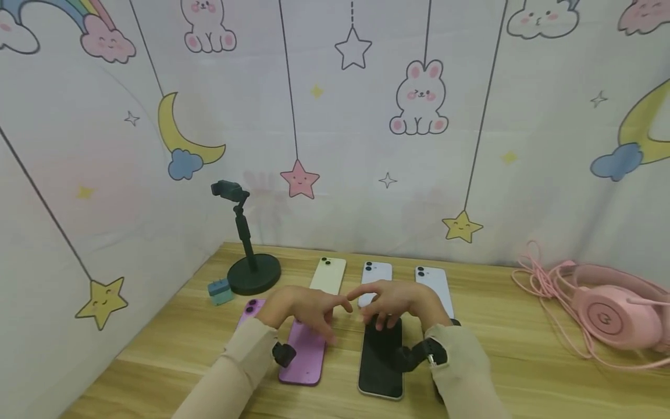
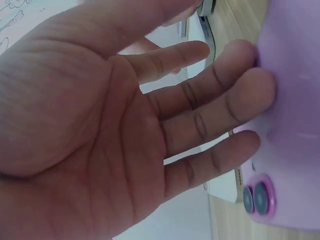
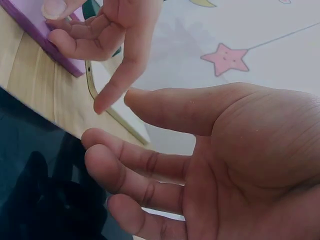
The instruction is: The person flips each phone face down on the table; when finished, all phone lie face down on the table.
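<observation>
My left hand [image 1: 311,305] hangs over a purple phone [image 1: 306,358] lying back side up, its camera end under the hand. In the left wrist view, loosely bent fingertips [image 2: 257,92] reach the purple phone's back [image 2: 300,115], beside its two lenses. Over a phone with a black screen [image 1: 381,364] hovers my right hand [image 1: 395,299], fingers bent down to its far end. The glossy screen [image 3: 40,170] mirrors that hand's dark shape in the right wrist view. The hands nearly meet at the left index finger and the right thumb. Neither grips anything.
Behind the hands lie a pale yellow phone [image 1: 330,276], a white phone [image 1: 378,272] and another white phone [image 1: 437,285]. A second purple phone [image 1: 252,308] is partly hidden by the left wrist. A black stand [image 1: 253,273], blue charger [image 1: 220,291] and pink headphones [image 1: 607,308] flank them.
</observation>
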The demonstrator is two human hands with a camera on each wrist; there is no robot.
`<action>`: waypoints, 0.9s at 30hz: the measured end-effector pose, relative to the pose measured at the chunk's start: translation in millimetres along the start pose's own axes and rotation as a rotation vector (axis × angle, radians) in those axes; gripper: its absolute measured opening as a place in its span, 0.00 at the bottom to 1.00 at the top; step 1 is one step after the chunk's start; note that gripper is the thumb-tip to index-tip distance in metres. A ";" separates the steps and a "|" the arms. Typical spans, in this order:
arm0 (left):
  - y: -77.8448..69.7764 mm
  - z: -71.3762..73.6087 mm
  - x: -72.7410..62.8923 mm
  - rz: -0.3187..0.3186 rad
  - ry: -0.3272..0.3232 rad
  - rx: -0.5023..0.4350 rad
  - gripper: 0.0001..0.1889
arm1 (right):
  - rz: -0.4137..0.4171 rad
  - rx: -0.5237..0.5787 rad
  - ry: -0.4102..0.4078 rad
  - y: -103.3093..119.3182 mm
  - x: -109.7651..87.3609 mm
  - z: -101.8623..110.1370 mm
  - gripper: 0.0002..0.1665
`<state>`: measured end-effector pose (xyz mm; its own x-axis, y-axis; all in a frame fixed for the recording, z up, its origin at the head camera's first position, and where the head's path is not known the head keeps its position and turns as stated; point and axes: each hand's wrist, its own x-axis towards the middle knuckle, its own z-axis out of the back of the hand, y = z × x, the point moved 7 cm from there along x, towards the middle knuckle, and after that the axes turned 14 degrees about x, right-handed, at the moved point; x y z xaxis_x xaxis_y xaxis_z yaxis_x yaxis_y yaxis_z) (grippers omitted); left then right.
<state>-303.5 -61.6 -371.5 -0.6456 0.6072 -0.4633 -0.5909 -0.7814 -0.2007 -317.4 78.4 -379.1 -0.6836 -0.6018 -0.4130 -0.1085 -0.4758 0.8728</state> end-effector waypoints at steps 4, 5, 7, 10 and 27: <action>-5.6 1.2 1.8 -0.001 0.018 0.011 0.32 | -0.018 -0.018 -0.016 -4.6 -8.2 6.3 0.25; -7.0 1.5 2.4 -0.004 0.025 0.017 0.32 | -0.019 -0.015 -0.017 -6.4 -10.0 7.8 0.25; -9.9 2.1 3.4 -0.009 0.038 0.018 0.32 | -0.022 0.007 -0.022 -10.9 -12.9 10.1 0.26; -14.2 1.9 6.3 -0.031 0.049 0.019 0.32 | -0.034 0.046 -0.036 -17.7 -16.6 13.2 0.25; -35.6 2.5 22.2 -0.122 0.001 0.045 0.35 | -0.041 0.051 -0.045 -32.7 -40.5 25.2 0.24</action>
<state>-297.9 -19.9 -372.5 -0.5668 0.6972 -0.4389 -0.6861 -0.6944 -0.2169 -304.4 134.5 -384.3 -0.7096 -0.5523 -0.4376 -0.1727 -0.4658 0.8679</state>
